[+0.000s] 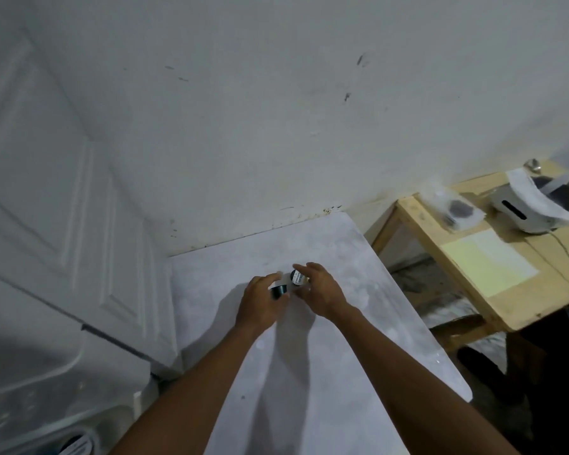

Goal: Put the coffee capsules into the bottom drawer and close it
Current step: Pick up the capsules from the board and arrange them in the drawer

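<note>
Capsules, two of them, sit near the middle of a pale marbled surface (326, 323) that runs back to a white wall (276, 110). The left capsule (279, 291) lies tipped on its side, its dark ribbed wall showing and its axis running roughly left to right. The right capsule (298, 278) is tilted so that its round printed lid faces up and toward the camera. The two are just beside each other; whether they touch is hard to tell.

The left hand (262, 305) is clamped on the left capsule, fingers curled over it from above. The right hand (321, 289) has its fingers spread around the right capsule, the fingertips at its far and near sides; whether they grip it firmly cannot be told. Both forearms reach in from the lower edge of the view.

A white panelled door (46, 192) stands to the left. To the right is a wooden table (473, 257) carrying a white headset (536, 208) and a clear plastic bag (454, 208) with something dark inside. No drawer is in view.
</note>
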